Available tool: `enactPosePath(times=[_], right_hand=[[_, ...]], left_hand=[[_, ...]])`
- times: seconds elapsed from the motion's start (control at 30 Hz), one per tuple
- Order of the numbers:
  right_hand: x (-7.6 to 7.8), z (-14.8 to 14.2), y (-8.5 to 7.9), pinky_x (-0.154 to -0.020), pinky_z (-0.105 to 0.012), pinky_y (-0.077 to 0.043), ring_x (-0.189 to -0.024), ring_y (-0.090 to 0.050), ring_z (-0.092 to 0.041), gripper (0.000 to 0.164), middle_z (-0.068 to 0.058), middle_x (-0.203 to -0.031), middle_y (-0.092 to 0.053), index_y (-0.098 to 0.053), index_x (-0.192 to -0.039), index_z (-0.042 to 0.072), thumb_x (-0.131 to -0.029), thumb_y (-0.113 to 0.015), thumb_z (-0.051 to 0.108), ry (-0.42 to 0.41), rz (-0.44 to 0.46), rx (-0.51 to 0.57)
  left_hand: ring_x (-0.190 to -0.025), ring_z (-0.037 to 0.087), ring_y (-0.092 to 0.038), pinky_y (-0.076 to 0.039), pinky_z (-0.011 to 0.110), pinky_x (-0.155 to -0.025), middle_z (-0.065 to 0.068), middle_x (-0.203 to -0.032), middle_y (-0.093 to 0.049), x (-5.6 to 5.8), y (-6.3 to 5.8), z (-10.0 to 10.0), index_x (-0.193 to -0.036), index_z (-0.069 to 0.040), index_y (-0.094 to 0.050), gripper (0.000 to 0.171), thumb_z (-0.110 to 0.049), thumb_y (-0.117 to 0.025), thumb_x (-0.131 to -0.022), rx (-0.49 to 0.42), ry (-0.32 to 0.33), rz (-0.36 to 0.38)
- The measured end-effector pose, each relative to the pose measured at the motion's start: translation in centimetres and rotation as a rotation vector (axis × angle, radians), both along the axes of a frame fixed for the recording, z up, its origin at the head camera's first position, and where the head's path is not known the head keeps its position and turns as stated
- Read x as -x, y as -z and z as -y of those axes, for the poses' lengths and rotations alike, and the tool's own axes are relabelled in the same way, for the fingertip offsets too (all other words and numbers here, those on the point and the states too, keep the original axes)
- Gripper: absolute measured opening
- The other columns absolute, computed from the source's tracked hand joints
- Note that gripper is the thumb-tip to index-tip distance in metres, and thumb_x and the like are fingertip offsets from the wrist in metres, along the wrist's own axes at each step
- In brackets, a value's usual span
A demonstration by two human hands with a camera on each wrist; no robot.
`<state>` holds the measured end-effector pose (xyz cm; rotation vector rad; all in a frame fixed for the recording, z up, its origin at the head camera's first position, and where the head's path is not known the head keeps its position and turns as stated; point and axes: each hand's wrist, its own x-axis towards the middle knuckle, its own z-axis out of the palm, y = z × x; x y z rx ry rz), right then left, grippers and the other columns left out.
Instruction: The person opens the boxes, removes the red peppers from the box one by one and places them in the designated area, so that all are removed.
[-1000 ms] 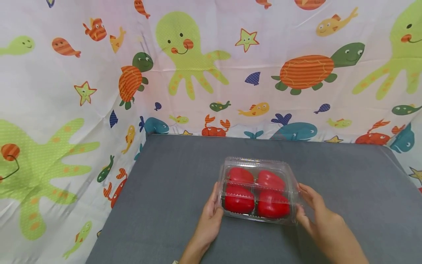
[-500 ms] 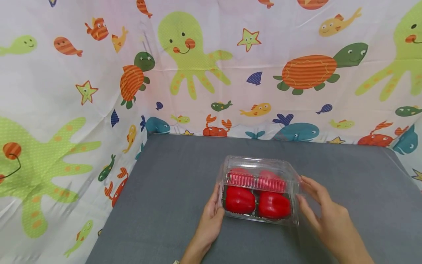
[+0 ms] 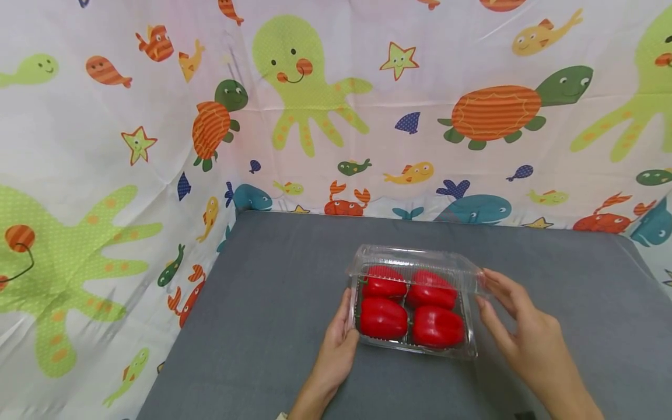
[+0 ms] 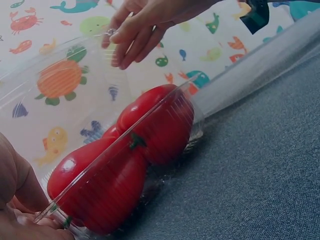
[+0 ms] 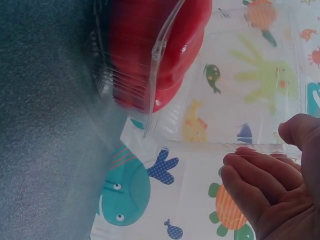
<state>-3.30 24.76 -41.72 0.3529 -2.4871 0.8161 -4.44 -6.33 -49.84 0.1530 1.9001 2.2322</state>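
Observation:
A clear plastic clamshell box (image 3: pixel 415 349) on the grey cloth holds several red bell peppers (image 3: pixel 383 318), arranged in two rows. Its hinged lid (image 3: pixel 415 256) is tilted up and back, so the peppers lie exposed. My left hand (image 3: pixel 336 350) grips the box's left wall, thumb at the front left corner; the left wrist view also shows its fingers (image 4: pixel 30 185) at the rim. My right hand (image 3: pixel 525 332) touches the right edge of the raised lid with nearly straight fingers. The right wrist view shows its fingertips (image 5: pixel 240 165) against the lid's edge, thumb apart from them.
A dark grey cloth (image 3: pixel 273 303) covers the table. Behind it and along the left hangs a white curtain (image 3: pixel 336 116) printed with sea animals. A dark band (image 4: pixel 256 17) is on the right wrist.
The lid has swung up and back from over the peppers, uncovering both rows. My right hand has risen slightly with the lid's edge. The left hand stays on the box's left side.

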Motion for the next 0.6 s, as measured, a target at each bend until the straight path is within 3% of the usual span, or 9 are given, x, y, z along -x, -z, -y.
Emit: enactPosePath(times=[0.07, 0.1, 0.23, 0.33, 0.43, 0.6], right_hand=[[0.2, -0.1, -0.1, -0.091, -0.005, -0.038, -0.129, -0.046, 0.020, 0.084, -0.016, -0.137, -0.070, -0.053, -0.153, 0.009, -0.078, -0.089, -0.003, -0.006, -0.007, 0.016], [0.2, 0.0, -0.1, -0.091, -0.004, -0.038, -0.128, -0.046, 0.020, 0.082, -0.015, -0.138, -0.070, -0.053, -0.153, 0.009, -0.079, -0.088, -0.002, -0.004, 0.002, 0.023], [0.5, 0.1, -0.4, -0.091, -0.002, -0.037, -0.129, -0.063, -0.010, 0.074, -0.015, -0.141, -0.068, -0.053, -0.152, 0.011, -0.086, -0.085, 0.001, 0.018, 0.067, 0.056], [0.9, 0.1, -0.6, -0.092, -0.001, -0.036, -0.123, -0.067, -0.033, 0.070, -0.015, -0.143, -0.066, -0.053, -0.152, 0.011, -0.089, -0.083, 0.003, 0.027, 0.098, 0.076], [1.2, 0.0, -0.6, -0.092, -0.001, -0.037, -0.126, -0.067, -0.023, 0.069, -0.013, -0.144, -0.066, -0.055, -0.151, 0.012, -0.089, -0.083, 0.003, 0.031, 0.090, 0.087], [1.9, -0.3, -0.5, -0.089, -0.002, -0.039, -0.125, -0.057, 0.010, 0.067, -0.012, -0.143, -0.067, -0.057, -0.151, 0.015, -0.090, -0.082, 0.004, 0.037, 0.070, 0.120]], left_hand=[[-0.163, 0.019, -0.009, -0.021, 0.024, -0.123, 0.001, -0.177, -0.013, 0.0, 0.0, 0.0, -0.170, -0.005, -0.008, 0.079, 0.014, -0.037, -0.099, 0.001, 0.000, 0.000], [-0.163, 0.020, -0.009, -0.021, 0.024, -0.123, 0.001, -0.178, -0.013, 0.0, 0.0, 0.0, -0.170, -0.005, -0.008, 0.079, 0.014, -0.038, -0.099, 0.002, 0.001, 0.003], [-0.163, 0.022, -0.009, -0.023, 0.023, -0.123, 0.001, -0.178, -0.012, 0.1, 0.0, 0.0, -0.170, -0.006, -0.007, 0.079, 0.013, -0.038, -0.100, 0.002, 0.002, 0.014], [-0.163, 0.022, -0.008, -0.022, 0.021, -0.123, 0.001, -0.178, -0.012, 0.0, 0.0, 0.1, -0.170, -0.006, -0.008, 0.079, 0.013, -0.037, -0.099, 0.006, 0.002, 0.012], [-0.163, 0.021, -0.008, -0.020, 0.020, -0.123, 0.002, -0.178, -0.012, 0.0, 0.0, 0.1, -0.170, -0.005, -0.007, 0.078, 0.014, -0.035, -0.100, 0.009, 0.008, 0.004], [-0.163, 0.022, -0.008, -0.021, 0.020, -0.123, 0.001, -0.178, -0.012, 0.1, -0.1, 0.1, -0.170, -0.005, -0.006, 0.076, 0.013, -0.034, -0.101, 0.018, 0.017, 0.000]])
